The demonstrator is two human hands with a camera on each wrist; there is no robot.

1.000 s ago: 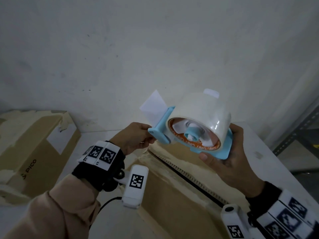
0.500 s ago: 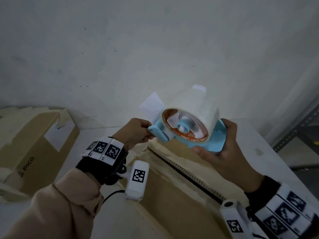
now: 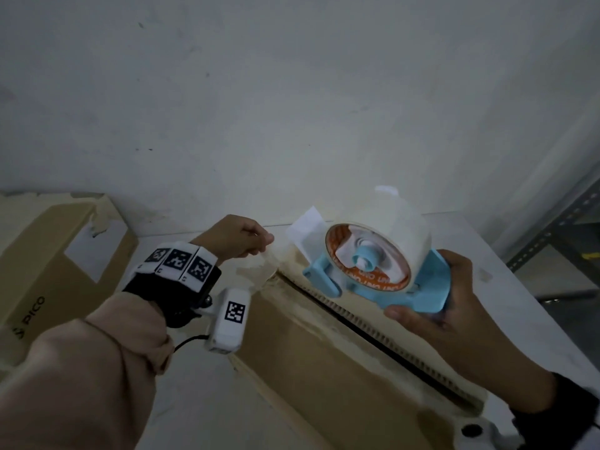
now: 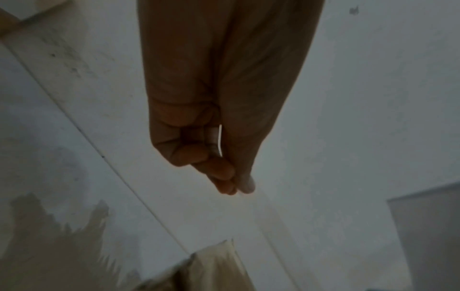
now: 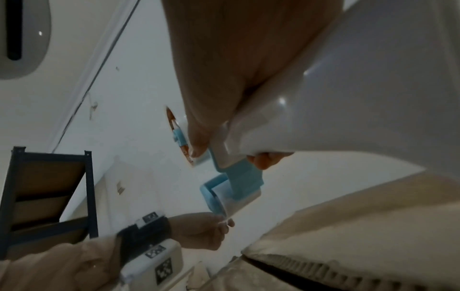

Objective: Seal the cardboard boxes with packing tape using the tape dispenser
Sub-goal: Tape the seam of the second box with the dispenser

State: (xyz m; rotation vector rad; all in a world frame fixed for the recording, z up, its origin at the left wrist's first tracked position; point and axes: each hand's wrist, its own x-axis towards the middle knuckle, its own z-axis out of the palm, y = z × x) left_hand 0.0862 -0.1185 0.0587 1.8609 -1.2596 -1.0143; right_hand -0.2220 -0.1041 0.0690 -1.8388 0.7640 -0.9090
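Note:
My right hand [image 3: 433, 303] grips the blue tape dispenser [image 3: 418, 293] by its base, just above the far end of a cardboard box [image 3: 308, 368]. The dispenser carries a pale tape roll [image 3: 393, 228] with an orange core. A dark gap [image 3: 373, 332] runs between the box's top flaps, edged with torn old tape. My left hand [image 3: 268, 240] pinches the free end of the clear tape strip [image 3: 282, 254] a little left of the dispenser's mouth. In the left wrist view, thumb and fingers [image 4: 224, 173] pinch a thin white edge. The right wrist view has the dispenser [image 5: 236, 181] above my left hand [image 5: 219, 226].
A second cardboard box [image 3: 48, 271] with a white label stands at the left against the wall. The box being taped lies on a white table [image 3: 506, 287]. A dark metal shelf [image 3: 558, 241] stands beyond the table's right edge.
The dispenser has come down toward the box's far end. My left hand has left the dispenser's front and drawn away to the left, pulling a short length of tape out.

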